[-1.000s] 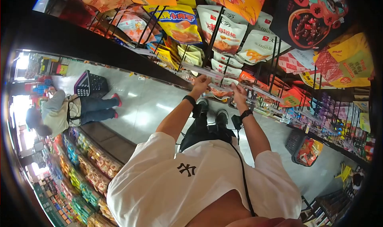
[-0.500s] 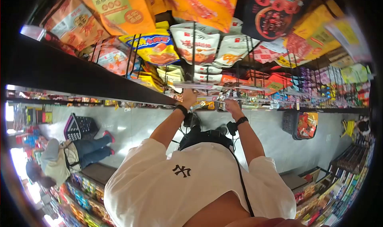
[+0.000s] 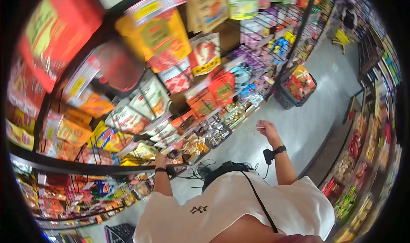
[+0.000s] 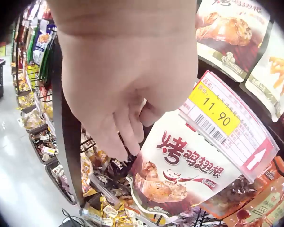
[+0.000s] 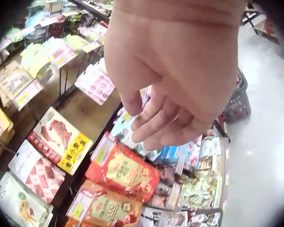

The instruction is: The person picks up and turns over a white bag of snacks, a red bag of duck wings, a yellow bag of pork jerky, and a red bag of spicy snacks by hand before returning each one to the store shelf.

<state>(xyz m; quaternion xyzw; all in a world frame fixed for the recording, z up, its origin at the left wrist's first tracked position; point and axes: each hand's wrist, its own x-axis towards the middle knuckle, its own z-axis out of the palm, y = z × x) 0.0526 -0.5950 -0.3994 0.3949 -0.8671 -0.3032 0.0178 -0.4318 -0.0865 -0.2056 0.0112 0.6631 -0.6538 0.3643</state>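
My left hand (image 4: 118, 104) hangs in front of a rack of snack packets, fingers pointing down and loosely bent. Its fingertips overlap the left edge of a white chicken-wing packet (image 4: 175, 175) in the left wrist view. Above that packet sits a price tag (image 4: 215, 113) reading 11.90. In the head view the left hand (image 3: 160, 161) is partly hidden at the low end of the rack. My right hand (image 3: 268, 130) is held out over the aisle floor, apart from the goods. Its fingers curl loosely around nothing in the right wrist view, above a red packet (image 5: 125, 172).
A dark shopping basket (image 3: 294, 98) with bright packets in it stands on the aisle floor beside the rack. Bins of small wrapped snacks (image 3: 218, 134) line the rack's foot. Another stocked shelf (image 3: 363, 170) runs along the right. A yellow stool (image 3: 341, 38) stands farther off.
My hands, earlier close together at the transparent tag strips, are now apart: the right has moved out over the aisle, the left stays by the rack. The head view has turned right.
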